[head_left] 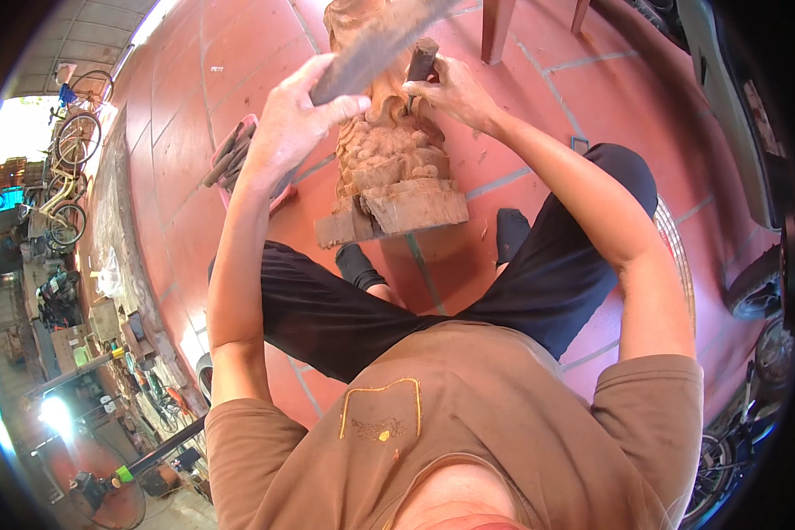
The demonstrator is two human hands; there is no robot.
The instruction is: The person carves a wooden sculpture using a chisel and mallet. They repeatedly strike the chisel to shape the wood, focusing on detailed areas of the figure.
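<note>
A carved wooden sculpture (393, 163) lies on the tiles between my feet, its flat, blocky base toward me. My left hand (302, 115) is closed round the near end of a long, flat wooden club (375, 53), which is blurred and slants up to the right over the carving. In my right hand (455, 93) is a chisel (423, 60), gripped low on its dark wooden handle. The chisel's blade points down at the carved surface, and its tip seems to touch a curled part there.
Left of the carving, a pink basket (249, 124) holds several tools with wooden handles (230, 159). Wooden furniture legs (496, 31) stand beyond on the right. Bicycles (75, 141) and a fan (106, 486) are at the far left, motorbikes (724, 459) at the right edge.
</note>
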